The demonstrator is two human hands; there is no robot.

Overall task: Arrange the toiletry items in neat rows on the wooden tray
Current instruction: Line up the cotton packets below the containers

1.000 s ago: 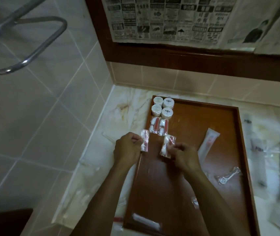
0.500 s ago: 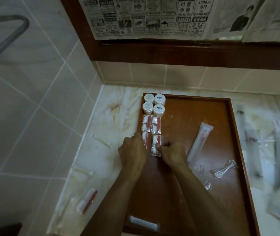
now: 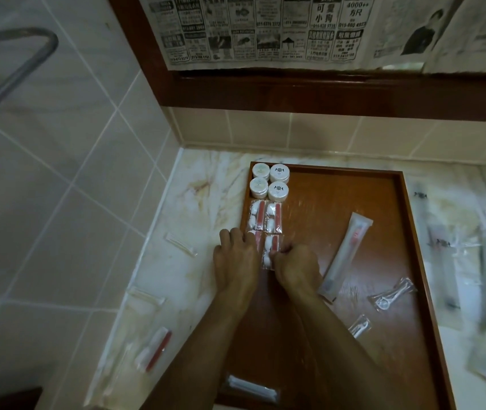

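Both packets have come down onto the wooden tray (image 3: pixel 395 184); left hand (image 3: pixel 236 258) presses one flat, apparently, right hand (image 3: pixel 296 266) pinches the other (image 3: pixel 270 251). A nudge could skew the row above.

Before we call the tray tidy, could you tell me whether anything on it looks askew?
Yes. The long toothbrush packet lies diagonally mid-tray, and two small clear packets sit scattered at angles near the right rim, unlike the squared jars.

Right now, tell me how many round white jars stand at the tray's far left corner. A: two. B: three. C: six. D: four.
D: four round white jars stand two by two in the far left corner of the tray, just beyond the packets.
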